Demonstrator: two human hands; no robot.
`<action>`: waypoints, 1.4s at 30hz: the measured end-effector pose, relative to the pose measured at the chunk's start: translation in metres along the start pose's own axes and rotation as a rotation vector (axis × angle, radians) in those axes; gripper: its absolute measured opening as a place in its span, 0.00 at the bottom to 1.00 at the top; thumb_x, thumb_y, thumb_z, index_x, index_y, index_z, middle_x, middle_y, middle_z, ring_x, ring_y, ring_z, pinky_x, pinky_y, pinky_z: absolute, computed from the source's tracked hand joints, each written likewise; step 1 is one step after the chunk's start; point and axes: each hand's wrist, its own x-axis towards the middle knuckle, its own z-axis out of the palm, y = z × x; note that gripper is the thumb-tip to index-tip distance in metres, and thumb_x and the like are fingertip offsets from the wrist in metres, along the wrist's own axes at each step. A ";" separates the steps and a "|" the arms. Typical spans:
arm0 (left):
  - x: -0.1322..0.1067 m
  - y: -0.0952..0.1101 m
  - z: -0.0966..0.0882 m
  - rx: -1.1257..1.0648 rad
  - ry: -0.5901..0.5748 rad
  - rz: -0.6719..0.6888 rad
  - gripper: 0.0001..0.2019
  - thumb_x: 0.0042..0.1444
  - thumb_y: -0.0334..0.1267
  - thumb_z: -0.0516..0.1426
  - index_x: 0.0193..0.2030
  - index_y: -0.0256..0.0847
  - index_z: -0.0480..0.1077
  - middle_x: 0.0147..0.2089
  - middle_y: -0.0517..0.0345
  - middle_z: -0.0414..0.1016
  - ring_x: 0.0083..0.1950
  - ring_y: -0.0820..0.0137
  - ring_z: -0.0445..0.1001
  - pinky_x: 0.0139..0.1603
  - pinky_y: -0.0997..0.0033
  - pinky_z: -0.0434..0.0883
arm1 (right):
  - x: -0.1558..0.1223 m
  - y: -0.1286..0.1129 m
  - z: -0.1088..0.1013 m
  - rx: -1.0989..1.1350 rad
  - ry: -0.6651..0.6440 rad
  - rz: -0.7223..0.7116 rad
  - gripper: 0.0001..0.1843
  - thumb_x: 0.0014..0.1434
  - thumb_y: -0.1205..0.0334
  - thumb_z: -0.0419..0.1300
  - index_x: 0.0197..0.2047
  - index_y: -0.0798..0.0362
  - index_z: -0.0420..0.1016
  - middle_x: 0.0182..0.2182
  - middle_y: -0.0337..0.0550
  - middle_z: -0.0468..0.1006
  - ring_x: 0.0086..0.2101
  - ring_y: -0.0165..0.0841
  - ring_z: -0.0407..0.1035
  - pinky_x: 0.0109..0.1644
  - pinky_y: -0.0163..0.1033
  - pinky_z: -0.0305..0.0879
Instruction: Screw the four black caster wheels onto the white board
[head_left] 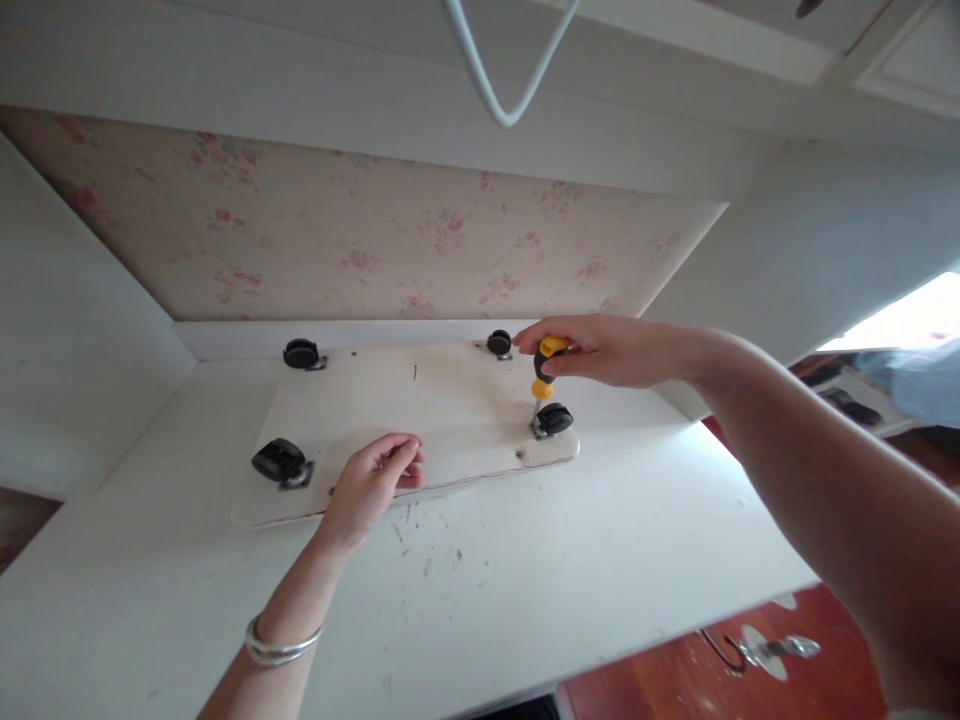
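My right hand is closed around the yellow and black handle of a screwdriver. The screwdriver's shaft points down, its tip at the metal plate of the front right caster wheel. That caster sits on a white board, which lies on a white surface. Over the board's front edge, my left hand has its fingers curled and pinched together; whatever may be in them is hidden. Black casters also stand at the other corners: a back right caster, a back left caster and a front left caster.
The white tabletop carries dark scuff marks in front of the board. Behind is a floral panel, with white side walls left and right. A white cable hangs overhead. A metal fitting shows over the red-brown floor at lower right.
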 end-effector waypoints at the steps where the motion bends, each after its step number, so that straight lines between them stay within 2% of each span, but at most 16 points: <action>1: 0.000 0.000 0.000 -0.002 0.002 -0.004 0.16 0.55 0.51 0.62 0.38 0.38 0.76 0.36 0.56 0.76 0.32 0.71 0.74 0.36 0.69 0.77 | 0.000 0.002 -0.001 0.053 -0.015 -0.030 0.23 0.64 0.50 0.52 0.61 0.43 0.67 0.53 0.43 0.77 0.48 0.37 0.72 0.50 0.42 0.66; 4: 0.001 -0.001 0.000 -0.004 0.005 -0.012 0.16 0.56 0.51 0.62 0.38 0.38 0.76 0.36 0.56 0.75 0.32 0.72 0.74 0.36 0.69 0.77 | 0.002 0.008 -0.002 0.158 -0.059 -0.107 0.22 0.63 0.50 0.54 0.60 0.42 0.68 0.54 0.40 0.76 0.48 0.35 0.72 0.49 0.40 0.66; 6: 0.002 -0.001 0.000 -0.005 0.001 -0.012 0.16 0.56 0.51 0.62 0.38 0.38 0.76 0.36 0.56 0.75 0.31 0.72 0.73 0.35 0.70 0.77 | 0.003 0.011 -0.001 0.176 -0.059 -0.088 0.21 0.63 0.49 0.55 0.58 0.41 0.69 0.52 0.39 0.77 0.47 0.34 0.72 0.47 0.40 0.66; 9: 0.003 -0.003 0.001 0.001 0.004 -0.015 0.16 0.56 0.51 0.62 0.38 0.38 0.75 0.36 0.56 0.75 0.31 0.72 0.73 0.35 0.70 0.77 | 0.007 0.014 0.005 0.163 0.014 -0.026 0.21 0.60 0.46 0.58 0.54 0.43 0.71 0.42 0.38 0.79 0.40 0.34 0.73 0.39 0.38 0.65; 12: 0.004 -0.004 0.001 0.017 0.010 -0.020 0.16 0.57 0.51 0.62 0.39 0.38 0.75 0.36 0.57 0.75 0.31 0.73 0.73 0.35 0.70 0.77 | 0.007 0.016 0.013 0.089 0.171 0.007 0.21 0.58 0.45 0.61 0.51 0.46 0.72 0.34 0.35 0.79 0.33 0.32 0.71 0.36 0.37 0.63; 17: 0.005 -0.003 0.003 0.035 0.011 -0.020 0.16 0.57 0.51 0.61 0.39 0.38 0.75 0.36 0.57 0.75 0.31 0.73 0.74 0.36 0.70 0.77 | 0.004 0.018 0.036 -0.036 0.536 0.007 0.20 0.56 0.44 0.65 0.47 0.46 0.73 0.32 0.35 0.78 0.32 0.32 0.72 0.36 0.36 0.62; 22: 0.006 -0.003 0.003 0.036 0.024 -0.030 0.17 0.57 0.51 0.61 0.40 0.38 0.75 0.37 0.57 0.76 0.31 0.73 0.73 0.36 0.70 0.77 | 0.005 0.028 0.060 -0.266 0.898 -0.033 0.20 0.57 0.42 0.64 0.35 0.50 0.70 0.25 0.36 0.71 0.24 0.29 0.61 0.28 0.36 0.57; 26: 0.005 -0.004 0.003 0.041 0.025 -0.026 0.17 0.57 0.52 0.61 0.40 0.38 0.76 0.37 0.58 0.76 0.31 0.73 0.73 0.35 0.70 0.78 | 0.011 0.027 0.071 -0.430 1.050 0.167 0.19 0.59 0.43 0.60 0.29 0.50 0.66 0.22 0.36 0.66 0.22 0.29 0.55 0.26 0.38 0.49; 28: 0.005 -0.004 0.003 0.043 0.030 -0.027 0.17 0.57 0.52 0.61 0.40 0.39 0.76 0.37 0.58 0.76 0.31 0.73 0.74 0.36 0.70 0.78 | 0.014 0.024 0.072 -0.416 1.032 0.224 0.17 0.61 0.45 0.57 0.35 0.50 0.70 0.27 0.39 0.71 0.23 0.31 0.59 0.26 0.39 0.49; 29: 0.005 -0.004 0.003 0.047 0.034 -0.026 0.17 0.57 0.52 0.61 0.40 0.39 0.76 0.37 0.58 0.76 0.31 0.73 0.74 0.36 0.70 0.78 | 0.015 0.023 0.071 -0.365 0.998 0.196 0.16 0.63 0.46 0.56 0.41 0.51 0.71 0.32 0.41 0.74 0.26 0.32 0.63 0.27 0.39 0.53; 31: 0.004 -0.004 0.002 0.057 0.037 -0.026 0.17 0.57 0.52 0.61 0.40 0.39 0.76 0.37 0.58 0.76 0.31 0.73 0.74 0.37 0.70 0.77 | 0.016 0.024 0.066 -0.175 0.876 0.054 0.17 0.66 0.49 0.53 0.52 0.49 0.69 0.45 0.46 0.74 0.35 0.35 0.69 0.35 0.41 0.62; 33: 0.004 -0.004 0.002 0.065 0.030 -0.021 0.17 0.57 0.52 0.61 0.40 0.39 0.76 0.37 0.58 0.76 0.31 0.73 0.74 0.37 0.70 0.77 | 0.017 0.026 0.057 0.109 0.688 -0.087 0.16 0.68 0.52 0.52 0.56 0.46 0.68 0.52 0.47 0.71 0.44 0.36 0.70 0.45 0.43 0.66; 36: 0.005 -0.005 0.000 0.067 0.023 -0.012 0.17 0.57 0.51 0.61 0.40 0.38 0.76 0.37 0.57 0.76 0.31 0.72 0.74 0.37 0.70 0.77 | 0.016 0.032 0.038 0.483 0.350 -0.183 0.17 0.64 0.55 0.57 0.56 0.45 0.68 0.52 0.45 0.73 0.50 0.37 0.69 0.50 0.44 0.68; 38: 0.006 -0.005 0.000 0.060 0.025 -0.013 0.17 0.57 0.51 0.61 0.40 0.38 0.76 0.37 0.57 0.76 0.32 0.72 0.74 0.37 0.70 0.77 | 0.015 0.037 0.027 0.575 0.191 -0.225 0.18 0.62 0.57 0.60 0.55 0.46 0.70 0.51 0.45 0.74 0.51 0.38 0.68 0.51 0.45 0.69; 40: 0.006 -0.006 0.000 0.053 0.027 -0.018 0.17 0.57 0.51 0.61 0.40 0.38 0.76 0.36 0.56 0.76 0.32 0.72 0.74 0.36 0.70 0.77 | 0.016 0.042 0.021 0.602 0.151 -0.239 0.17 0.60 0.58 0.62 0.52 0.48 0.72 0.51 0.46 0.75 0.51 0.38 0.69 0.52 0.46 0.69; 42: 0.006 -0.006 0.000 0.051 0.029 -0.022 0.16 0.57 0.51 0.61 0.39 0.38 0.76 0.36 0.57 0.76 0.32 0.72 0.74 0.36 0.70 0.77 | 0.018 0.047 0.022 0.647 0.210 -0.221 0.17 0.58 0.57 0.65 0.51 0.48 0.72 0.49 0.45 0.76 0.48 0.37 0.71 0.51 0.46 0.70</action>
